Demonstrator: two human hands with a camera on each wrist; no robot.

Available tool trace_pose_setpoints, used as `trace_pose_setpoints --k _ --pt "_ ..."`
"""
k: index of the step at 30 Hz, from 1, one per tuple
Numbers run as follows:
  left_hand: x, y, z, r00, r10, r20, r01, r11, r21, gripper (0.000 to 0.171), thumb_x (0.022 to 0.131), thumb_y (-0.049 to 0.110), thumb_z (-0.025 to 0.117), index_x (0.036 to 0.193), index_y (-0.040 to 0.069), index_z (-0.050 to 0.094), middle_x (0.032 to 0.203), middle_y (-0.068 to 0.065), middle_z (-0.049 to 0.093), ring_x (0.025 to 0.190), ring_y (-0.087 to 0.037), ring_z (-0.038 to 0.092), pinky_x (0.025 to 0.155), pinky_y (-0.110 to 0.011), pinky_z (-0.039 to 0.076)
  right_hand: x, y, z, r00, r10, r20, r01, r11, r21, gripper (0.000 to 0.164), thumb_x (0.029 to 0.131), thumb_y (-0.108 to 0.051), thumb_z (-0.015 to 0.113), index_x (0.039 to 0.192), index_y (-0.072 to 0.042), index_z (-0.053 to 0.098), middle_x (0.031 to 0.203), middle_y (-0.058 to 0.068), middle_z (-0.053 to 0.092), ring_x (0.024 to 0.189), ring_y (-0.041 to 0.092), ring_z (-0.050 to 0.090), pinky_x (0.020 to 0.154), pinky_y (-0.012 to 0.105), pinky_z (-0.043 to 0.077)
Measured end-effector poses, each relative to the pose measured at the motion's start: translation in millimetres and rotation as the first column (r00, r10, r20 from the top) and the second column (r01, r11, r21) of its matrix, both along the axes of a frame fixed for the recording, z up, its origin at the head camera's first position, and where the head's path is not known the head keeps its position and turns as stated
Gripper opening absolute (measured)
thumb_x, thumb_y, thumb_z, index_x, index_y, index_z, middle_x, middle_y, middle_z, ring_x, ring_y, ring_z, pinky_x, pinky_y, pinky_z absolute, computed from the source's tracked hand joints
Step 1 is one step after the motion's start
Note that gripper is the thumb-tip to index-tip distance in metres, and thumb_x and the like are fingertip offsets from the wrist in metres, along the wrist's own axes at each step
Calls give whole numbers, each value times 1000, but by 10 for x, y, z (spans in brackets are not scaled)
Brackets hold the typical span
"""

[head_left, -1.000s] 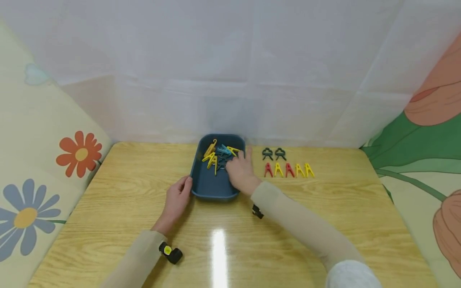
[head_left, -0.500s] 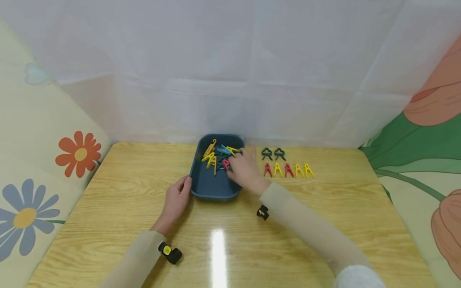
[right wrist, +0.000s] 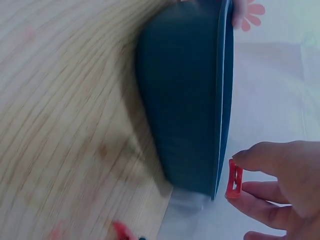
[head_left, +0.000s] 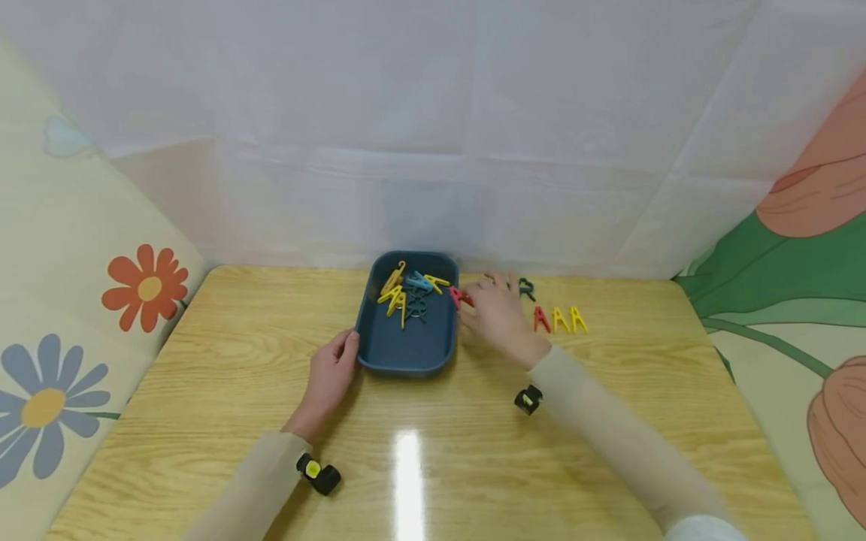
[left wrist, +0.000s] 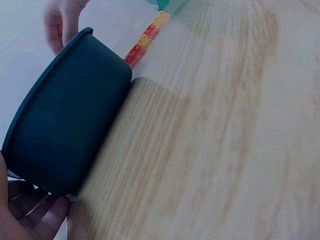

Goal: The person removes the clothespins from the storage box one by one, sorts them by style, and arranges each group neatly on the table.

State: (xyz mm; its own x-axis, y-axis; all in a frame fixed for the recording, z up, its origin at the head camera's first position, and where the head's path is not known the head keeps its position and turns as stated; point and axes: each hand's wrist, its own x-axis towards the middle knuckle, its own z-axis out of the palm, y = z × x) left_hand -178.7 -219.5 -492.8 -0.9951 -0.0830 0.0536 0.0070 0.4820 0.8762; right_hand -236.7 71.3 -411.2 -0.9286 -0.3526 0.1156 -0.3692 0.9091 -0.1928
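Note:
My left hand [head_left: 333,368] holds the near left side of a dark blue plastic tub [head_left: 408,353], thumb at the rim and fingers against the wall in the left wrist view. Between thumb and fingers of my right hand [head_left: 499,319] is a red clothespin [right wrist: 235,179], which overlaps the tub's right rim in the head view. Inside the tub lie several yellow clothespins [head_left: 402,311], a blue one [head_left: 419,281], dark green clips [head_left: 416,308] and an orange-yellow hooked peg [head_left: 392,279].
Right of the tub, a row holds a red clothespin [head_left: 541,320] and two yellow ones [head_left: 578,321]. A dark green clip [head_left: 527,289] lies behind them. My right hand hides the row's left end. A white sheet [head_left: 325,203] hangs along the wooden table's [head_left: 257,315] back edge.
My right hand has come out of the tub and moved right across its rim, bringing the red clothespin along. The left hand and the tub stay in place.

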Motion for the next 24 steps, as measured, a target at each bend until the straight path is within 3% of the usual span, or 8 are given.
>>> trace_pose_setpoints --k 14,24 --pt "8 18 28 1000 9 3 -9 1000 8 46 113 29 44 137 -4 64 132 -24 67 125 -33 61 107 -48 47 74 655 52 996 -86 -17 81 981 -176 35 96 -24 76 123 -2 74 115 15 74 131 44 49 113 64 30" --pt "4 8 21 1000 7 18 -7 1000 3 48 113 31 43 138 -4 63 133 -23 67 123 -31 61 102 -44 48 150 1171 -56 982 -178 62 189 940 -284 40 97 -18 70 129 6 67 120 24 70 123 47 53 108 65 34"
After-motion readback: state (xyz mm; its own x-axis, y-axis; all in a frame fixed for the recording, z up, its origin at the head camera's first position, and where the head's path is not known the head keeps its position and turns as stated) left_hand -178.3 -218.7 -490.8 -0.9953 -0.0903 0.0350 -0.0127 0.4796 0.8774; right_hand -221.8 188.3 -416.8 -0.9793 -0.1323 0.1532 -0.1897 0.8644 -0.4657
